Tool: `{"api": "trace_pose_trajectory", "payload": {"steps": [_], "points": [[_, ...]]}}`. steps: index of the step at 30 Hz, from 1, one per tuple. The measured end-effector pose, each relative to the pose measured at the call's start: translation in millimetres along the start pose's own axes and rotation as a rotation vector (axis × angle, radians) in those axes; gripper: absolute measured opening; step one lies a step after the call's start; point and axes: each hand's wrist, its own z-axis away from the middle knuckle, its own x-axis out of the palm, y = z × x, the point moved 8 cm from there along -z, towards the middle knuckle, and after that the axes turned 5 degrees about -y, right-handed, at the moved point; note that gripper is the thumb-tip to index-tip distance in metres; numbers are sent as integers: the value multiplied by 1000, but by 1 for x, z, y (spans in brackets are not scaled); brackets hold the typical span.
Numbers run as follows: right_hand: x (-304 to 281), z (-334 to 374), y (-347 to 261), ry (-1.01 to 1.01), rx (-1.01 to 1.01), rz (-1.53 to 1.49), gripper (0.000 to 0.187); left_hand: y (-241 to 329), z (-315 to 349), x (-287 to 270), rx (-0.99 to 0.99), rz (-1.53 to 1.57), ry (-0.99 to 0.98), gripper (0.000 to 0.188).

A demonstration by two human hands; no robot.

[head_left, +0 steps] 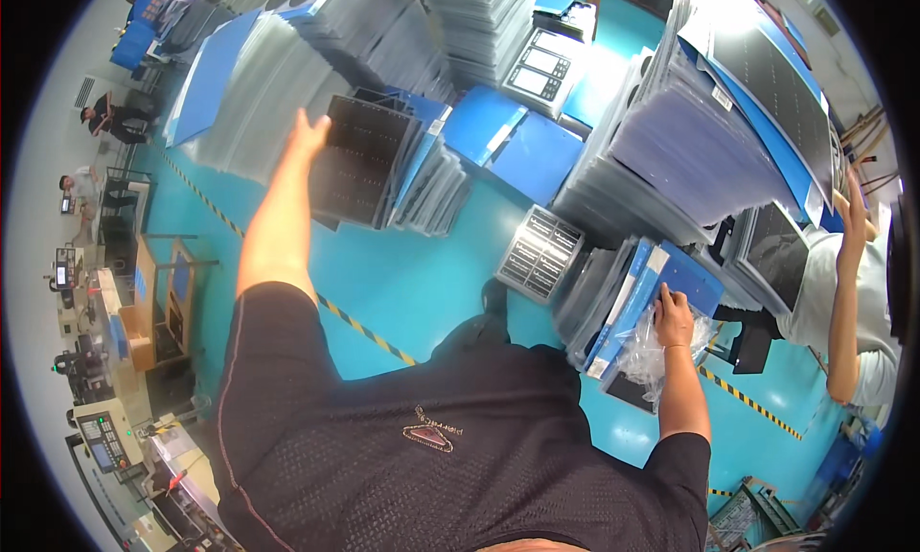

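On the left, my left hand is stretched out beside the upper left edge of a dark panel, its thumb and fingers apart. The panel fronts a leaning stack of sheets, with a blue sheet and several clear ones behind it. Lower right, my right hand rests against a blue sheet, its index finger pointing forward and the other fingers curled. A crumpled clear plastic bag bunches under that hand and seems gripped by it. Clear sheets stand in a row beside the blue one.
Tall stacks of clear sheets stand at the right and far side. A panel with rows of slots is near my feet. Blue sheets lie beyond. Another person's arm is at the right edge. Machines line the left.
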Motion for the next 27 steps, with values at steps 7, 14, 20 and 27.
{"api": "trace_pose_trajectory", "payload": {"steps": [7, 14, 20, 27], "points": [[-6, 5, 5, 110, -71, -40, 24, -24, 221, 237, 314, -144, -660, 87], [6, -15, 25, -115, 152, -208, 15, 9, 415, 280, 188, -105, -1064, 72], [20, -7, 33, -136, 62, -130, 18, 107, 446, 304, 262, -64, -1032, 67], [14, 2, 42, -30, 15, -165, 18, 309, 506, 341, 695, -85, -1059, 63]]}}
